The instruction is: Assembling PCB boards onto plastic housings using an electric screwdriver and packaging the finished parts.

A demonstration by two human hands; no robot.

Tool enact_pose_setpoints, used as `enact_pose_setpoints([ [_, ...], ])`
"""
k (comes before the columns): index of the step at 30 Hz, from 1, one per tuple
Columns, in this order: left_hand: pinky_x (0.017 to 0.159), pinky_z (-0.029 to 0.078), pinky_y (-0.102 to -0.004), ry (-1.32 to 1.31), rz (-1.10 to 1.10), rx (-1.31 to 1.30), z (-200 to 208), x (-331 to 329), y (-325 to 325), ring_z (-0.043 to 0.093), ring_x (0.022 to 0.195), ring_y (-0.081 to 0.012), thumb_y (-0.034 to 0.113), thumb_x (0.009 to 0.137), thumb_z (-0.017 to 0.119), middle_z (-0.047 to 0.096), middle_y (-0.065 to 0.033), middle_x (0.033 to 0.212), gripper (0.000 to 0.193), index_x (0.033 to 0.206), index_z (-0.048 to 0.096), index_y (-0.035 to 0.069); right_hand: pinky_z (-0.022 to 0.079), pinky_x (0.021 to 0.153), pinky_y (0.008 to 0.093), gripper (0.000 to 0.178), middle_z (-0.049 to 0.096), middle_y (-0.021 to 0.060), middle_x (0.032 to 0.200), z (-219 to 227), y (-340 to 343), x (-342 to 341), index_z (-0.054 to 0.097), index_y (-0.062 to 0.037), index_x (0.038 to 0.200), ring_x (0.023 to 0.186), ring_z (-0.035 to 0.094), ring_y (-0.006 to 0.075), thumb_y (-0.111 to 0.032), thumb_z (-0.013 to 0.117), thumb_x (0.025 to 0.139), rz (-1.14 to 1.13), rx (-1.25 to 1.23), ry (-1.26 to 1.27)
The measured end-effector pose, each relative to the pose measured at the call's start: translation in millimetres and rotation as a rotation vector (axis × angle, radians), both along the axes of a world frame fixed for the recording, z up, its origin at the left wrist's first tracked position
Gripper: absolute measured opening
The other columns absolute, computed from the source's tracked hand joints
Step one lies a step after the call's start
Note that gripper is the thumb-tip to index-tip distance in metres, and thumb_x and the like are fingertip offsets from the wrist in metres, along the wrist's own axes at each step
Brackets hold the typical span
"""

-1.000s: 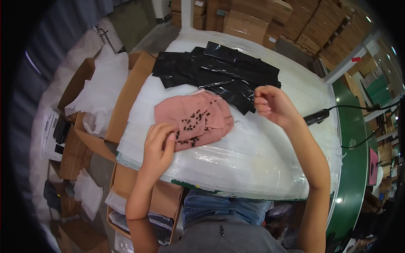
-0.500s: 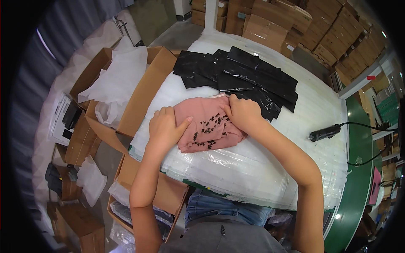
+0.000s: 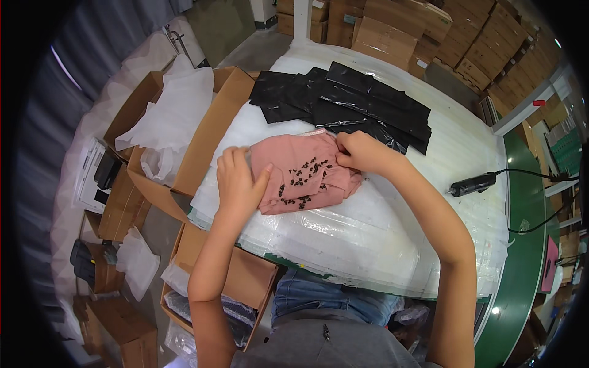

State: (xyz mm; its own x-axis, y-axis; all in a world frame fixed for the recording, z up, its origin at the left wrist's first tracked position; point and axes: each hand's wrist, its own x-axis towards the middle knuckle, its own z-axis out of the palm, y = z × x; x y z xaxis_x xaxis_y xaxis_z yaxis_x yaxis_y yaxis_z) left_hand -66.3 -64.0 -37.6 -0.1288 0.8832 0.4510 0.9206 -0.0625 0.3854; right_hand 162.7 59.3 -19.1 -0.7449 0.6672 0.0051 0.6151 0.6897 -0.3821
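A folded pink garment (image 3: pixel 291 175) with clusters of small black decorations lies on the white-covered table in front of me. My left hand (image 3: pixel 238 183) rests against its left edge, thumb stretched over the cloth and apart from the fingers. At the upper right edge, my right hand (image 3: pixel 363 152) pinches the fabric between thumb and fingers. Loose folds bunch up below that hand. A light strip shows along the garment's top edge. Just beyond it, several glossy black plastic bags (image 3: pixel 374 101) lie overlapped in a spread pile.
An open cardboard box (image 3: pixel 211 132) holding white sheeting (image 3: pixel 172 110) stands left of the table. A black corded hand tool (image 3: pixel 472 184) lies on the right. Another open box (image 3: pixel 254 273) sits below the near left edge. Stacked cartons (image 3: pixel 392 37) stand behind the table.
My right hand has shifted slightly right and pulled the garment's right side outward. My left fingers and thumb have spread wider. The view has moved a little.
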Motion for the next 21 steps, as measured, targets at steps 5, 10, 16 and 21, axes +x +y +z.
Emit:
enact_pose_setpoints([
  [5, 0.069, 0.037, -0.0321, -0.006, -0.437, 0.166, 25.9, 24.7, -11.5, 0.042, 0.084, -0.0267, 0.018, 0.064, 0.065, 0.045, -0.0127, 0.087, 0.036, 0.091, 0.049, 0.001, 0.040, 0.048, 0.0301, 0.015, 0.052, 0.0114, 0.058, 5.9, 13.4, 5.9, 0.049, 0.0015, 0.075, 0.049, 0.049, 0.0209, -0.011, 0.054, 0.069, 0.068, -0.213, 0.006],
  [10, 0.068, 0.038, -0.0303, -0.121, -0.692, -0.074, 20.7, 30.6, -5.6, 0.043, 0.083, -0.0253, 0.013, 0.063, 0.064, 0.046, -0.0104, 0.085, 0.031, 0.089, 0.051, 0.004, 0.035, 0.044, 0.0232, 0.010, 0.047, 0.0042, 0.056, 9.5, 9.9, 20.9, 0.047, -0.0003, 0.072, 0.047, 0.042, 0.0141, -0.009, 0.052, 0.071, -0.106, -0.764, 0.336],
  [16, 0.065, 0.038, -0.0304, -0.042, -0.755, -0.075, 15.7, 30.7, 17.4, 0.045, 0.077, -0.0236, 0.009, 0.064, 0.062, 0.048, -0.0085, 0.079, 0.019, 0.079, 0.053, 0.002, 0.030, 0.042, 0.0199, 0.007, 0.043, 0.0016, 0.058, 28.8, -22.8, 22.1, 0.046, -0.0028, 0.070, 0.046, 0.038, 0.0105, -0.008, 0.048, 0.073, -0.402, -1.210, 1.079],
  [21, 0.061, 0.038, -0.0304, -0.182, -0.737, -0.107, 9.1, 26.4, 27.0, 0.045, 0.071, -0.0237, 0.004, 0.066, 0.058, 0.049, -0.0087, 0.072, 0.009, 0.071, 0.052, 0.001, 0.029, 0.040, 0.0205, 0.005, 0.041, 0.0005, 0.057, 32.6, -51.8, 7.3, 0.047, -0.0037, 0.070, 0.043, 0.034, 0.0097, -0.008, 0.046, 0.074, -0.472, -1.472, 1.241],
])
